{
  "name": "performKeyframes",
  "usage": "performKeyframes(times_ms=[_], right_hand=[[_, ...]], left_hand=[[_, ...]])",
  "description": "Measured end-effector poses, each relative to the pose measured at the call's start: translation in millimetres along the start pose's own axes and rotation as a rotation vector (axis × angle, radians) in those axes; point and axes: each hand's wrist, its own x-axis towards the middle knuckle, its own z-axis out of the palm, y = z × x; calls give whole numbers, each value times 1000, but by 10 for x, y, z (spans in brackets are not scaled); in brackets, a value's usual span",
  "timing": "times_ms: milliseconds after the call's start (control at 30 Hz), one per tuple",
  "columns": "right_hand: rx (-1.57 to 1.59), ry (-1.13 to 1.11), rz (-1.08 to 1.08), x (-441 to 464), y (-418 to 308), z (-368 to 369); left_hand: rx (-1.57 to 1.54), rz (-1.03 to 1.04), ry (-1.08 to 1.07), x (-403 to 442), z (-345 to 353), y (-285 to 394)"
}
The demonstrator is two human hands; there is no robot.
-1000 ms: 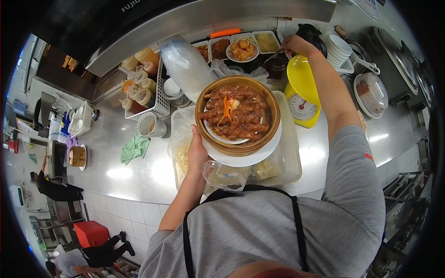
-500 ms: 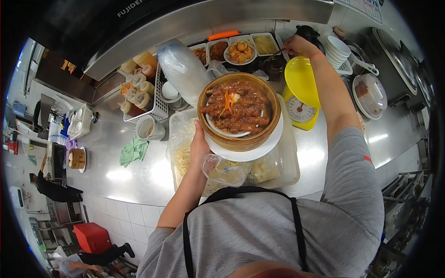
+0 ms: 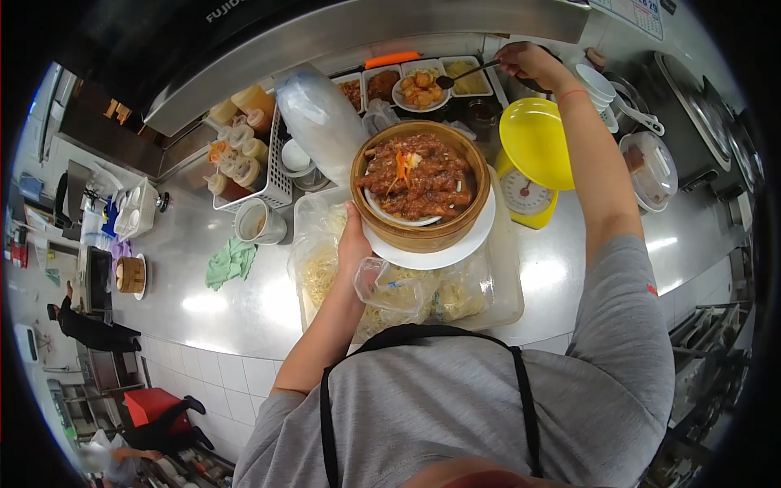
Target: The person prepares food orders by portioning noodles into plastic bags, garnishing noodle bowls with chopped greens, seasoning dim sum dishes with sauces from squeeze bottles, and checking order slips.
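Note:
My left hand [image 3: 355, 241] grips the side of a white plate [image 3: 439, 259], its thumb showing along the bamboo steamer. On that plate sits the round bamboo steamer [image 3: 423, 237], holding a dish of glossy brown-sauced pieces [image 3: 419, 193], likely chicken feet, topped with orange shreds. Far up and to the right, my right hand [image 3: 527, 63] closes on the handle of a spoon [image 3: 468, 74]. The spoon's dark bowl hangs over the edge between the orange food and the pale shredded food. Below it stands a dark sauce jar [image 3: 482, 114].
A yellow kitchen scale [image 3: 529, 203] stands right of the steamer. Beneath it lies a tray of bagged noodles [image 3: 508, 305]. Condiment tubs [image 3: 382, 85], a plastic bag roll [image 3: 321, 122], a basket of squeeze bottles [image 3: 281, 179] and stacked bowls [image 3: 595, 85] surround it. Other people are at the far left.
My right hand has lifted the spoon out of the dark jar and moved it up and left over the tubs. The steamer has shifted slightly upward in view, still in my left hand.

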Motion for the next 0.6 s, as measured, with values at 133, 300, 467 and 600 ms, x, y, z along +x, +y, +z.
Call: performKeyframes(times_ms=[133, 300, 467, 600], right_hand=[[85, -17, -63, -294, -293, 117], [176, -291, -241, -817, -621, 335], [54, -139, -519, -1457, -876, 603], [-285, 329, -963, -1820, -923, 720]], left_hand=[[-2, 0, -19, 25, -17, -10], [-37, -2, -17, 5, -6, -8], [-80, -19, -35, -59, 5, 20], [-75, 12, -99, -84, -37, 10]])
